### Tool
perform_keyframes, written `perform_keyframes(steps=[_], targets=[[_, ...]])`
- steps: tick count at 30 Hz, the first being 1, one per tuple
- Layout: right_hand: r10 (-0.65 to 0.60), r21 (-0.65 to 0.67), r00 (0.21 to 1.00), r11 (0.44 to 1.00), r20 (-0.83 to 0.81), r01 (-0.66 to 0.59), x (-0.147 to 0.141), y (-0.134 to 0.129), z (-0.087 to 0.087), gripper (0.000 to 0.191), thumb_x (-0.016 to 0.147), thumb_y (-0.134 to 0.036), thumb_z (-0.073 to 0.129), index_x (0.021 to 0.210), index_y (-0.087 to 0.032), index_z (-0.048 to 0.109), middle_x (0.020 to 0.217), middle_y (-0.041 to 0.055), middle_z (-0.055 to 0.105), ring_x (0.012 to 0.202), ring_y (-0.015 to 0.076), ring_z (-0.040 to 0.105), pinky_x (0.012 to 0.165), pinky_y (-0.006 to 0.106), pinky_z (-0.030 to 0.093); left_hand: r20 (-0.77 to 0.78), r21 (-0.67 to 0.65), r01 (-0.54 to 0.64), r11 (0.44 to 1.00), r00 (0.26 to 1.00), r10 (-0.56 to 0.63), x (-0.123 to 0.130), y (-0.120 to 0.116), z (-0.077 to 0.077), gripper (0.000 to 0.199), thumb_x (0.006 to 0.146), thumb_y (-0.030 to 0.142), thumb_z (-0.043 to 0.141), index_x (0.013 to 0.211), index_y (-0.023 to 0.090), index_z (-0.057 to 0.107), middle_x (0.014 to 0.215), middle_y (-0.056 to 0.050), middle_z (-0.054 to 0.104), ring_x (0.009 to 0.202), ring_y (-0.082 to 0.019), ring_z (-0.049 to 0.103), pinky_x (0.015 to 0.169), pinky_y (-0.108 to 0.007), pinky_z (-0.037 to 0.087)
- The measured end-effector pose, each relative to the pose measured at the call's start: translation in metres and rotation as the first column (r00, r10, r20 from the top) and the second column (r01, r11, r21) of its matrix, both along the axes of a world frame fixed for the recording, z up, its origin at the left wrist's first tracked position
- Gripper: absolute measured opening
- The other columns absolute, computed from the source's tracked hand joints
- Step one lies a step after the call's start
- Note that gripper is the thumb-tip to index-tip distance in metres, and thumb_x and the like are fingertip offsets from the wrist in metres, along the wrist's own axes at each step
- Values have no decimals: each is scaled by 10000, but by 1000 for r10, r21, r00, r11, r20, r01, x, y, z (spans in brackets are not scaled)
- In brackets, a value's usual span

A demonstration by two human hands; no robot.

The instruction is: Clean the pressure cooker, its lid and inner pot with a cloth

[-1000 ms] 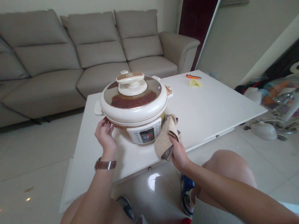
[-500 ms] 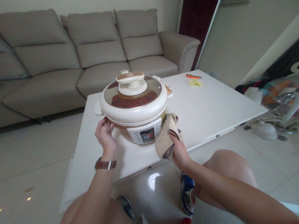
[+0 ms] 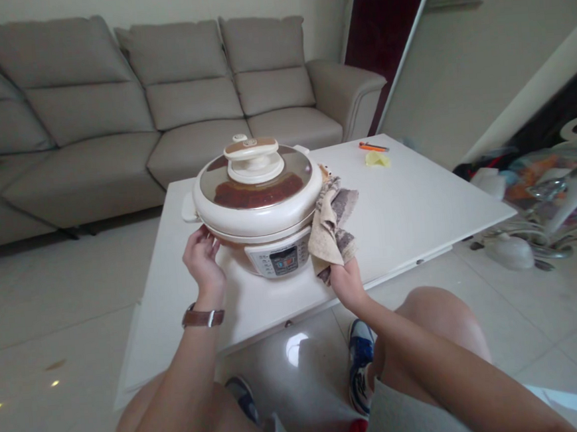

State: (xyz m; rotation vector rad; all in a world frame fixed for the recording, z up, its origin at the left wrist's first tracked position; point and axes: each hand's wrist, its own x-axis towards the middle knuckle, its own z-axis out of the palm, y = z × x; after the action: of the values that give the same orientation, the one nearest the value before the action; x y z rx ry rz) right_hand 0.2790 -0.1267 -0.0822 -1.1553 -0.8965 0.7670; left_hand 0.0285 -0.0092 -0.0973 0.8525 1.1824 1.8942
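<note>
A white and brown electric cooker (image 3: 261,221) stands upright on the white table (image 3: 398,207). Its glass lid (image 3: 255,175) is on, with a white knob on top and something dark red showing through the glass. My left hand (image 3: 204,262) is curled against the cooker's left side, below the side handle, its fingertips partly hidden. In my right hand (image 3: 346,281) is a bunched beige and dark grey cloth (image 3: 330,226), pressed to the cooker's right side beside the control panel (image 3: 282,256). The cloth covers most of the right hand's fingers.
At the table's far right lie an orange utility knife (image 3: 374,147) and a pale yellow scrap (image 3: 377,160). A grey sofa (image 3: 190,104) stands behind the table. Plastic bags and clutter (image 3: 561,188) sit on the right. My knees are close to the table's front edge.
My right hand has moved the cloth upward and slightly right along the cooker's side, and the cloth has spread out more. My left hand and the cooker have stayed in place.
</note>
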Motion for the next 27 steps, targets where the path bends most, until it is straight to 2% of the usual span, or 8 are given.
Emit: perform_keyframes(steps=[7, 11, 13, 16, 19, 22, 25, 27], targets=[[-140, -125, 990, 982, 15, 140, 7, 15, -16, 511, 889, -462, 588, 1281, -148, 680, 1402, 142, 686, 1382, 292, 585, 1212, 458, 410, 31, -8, -7, 1000, 1000, 7, 2, -1, 4, 291, 647, 308, 589, 902, 206, 686, 984, -39, 726, 908, -184, 692, 858, -311, 533], [-89, 44, 951, 996, 295, 80, -2, -2, -19, 415, 937, -343, 519, 1265, -169, 704, 1342, 150, 718, 1338, 280, 628, 1207, 456, 426, 74, -19, -14, 1000, 997, 15, 3, -2, 7, 304, 603, 291, 598, 875, 205, 704, 966, -40, 737, 892, -185, 692, 835, -302, 540], [-39, 143, 863, 989, 503, -39, -2, -11, -25, 401, 903, -276, 524, 1238, -199, 728, 1292, 134, 746, 1326, 280, 640, 1208, 462, 432, 76, -13, -16, 1000, 997, 17, 3, -3, 8, 306, 600, 288, 602, 874, 204, 712, 954, -39, 740, 894, -186, 692, 828, -298, 543], [-12, 207, 641, 951, 768, -230, 7, -14, -36, 411, 816, -253, 561, 1172, -236, 766, 1201, 107, 785, 1290, 295, 667, 1173, 469, 484, 66, 2, -16, 1000, 998, 16, 3, -3, 8, 305, 616, 288, 603, 884, 204, 723, 965, -43, 745, 917, -192, 698, 834, -301, 546], [-104, 273, 523, 927, 846, -257, 18, -3, -40, 427, 790, -225, 556, 1161, -233, 770, 1173, 112, 792, 1255, 308, 688, 1167, 493, 490, 74, 3, -11, 1000, 997, 11, 3, -3, 7, 305, 626, 294, 614, 891, 201, 733, 973, -48, 751, 932, -199, 707, 839, -304, 549], [-198, 328, 567, 935, 800, -136, 21, 9, -31, 477, 809, -196, 533, 1245, -218, 725, 1202, 123, 780, 1238, 303, 694, 1152, 503, 505, 92, -9, -13, 1000, 996, 14, 4, -4, 8, 308, 621, 294, 634, 892, 199, 745, 978, -49, 757, 923, -196, 710, 830, -296, 547], [-244, 330, 643, 944, 726, -14, 21, 16, -10, 501, 832, -173, 511, 1301, -200, 684, 1227, 140, 767, 1231, 305, 692, 1111, 509, 536, 91, -13, -7, 1000, 996, 8, 4, -5, 9, 307, 640, 296, 646, 911, 204, 757, 998, -49, 764, 942, -195, 708, 838, -292, 543], [-257, 332, 641, 943, 723, 4, 22, 18, 6, 485, 846, -166, 512, 1297, -192, 689, 1228, 151, 763, 1229, 317, 688, 1095, 520, 542, 86, -11, -3, 1000, 996, 4, 4, -6, 9, 299, 663, 304, 652, 922, 205, 763, 1016, -53, 767, 962, -197, 705, 845, -292, 542]])
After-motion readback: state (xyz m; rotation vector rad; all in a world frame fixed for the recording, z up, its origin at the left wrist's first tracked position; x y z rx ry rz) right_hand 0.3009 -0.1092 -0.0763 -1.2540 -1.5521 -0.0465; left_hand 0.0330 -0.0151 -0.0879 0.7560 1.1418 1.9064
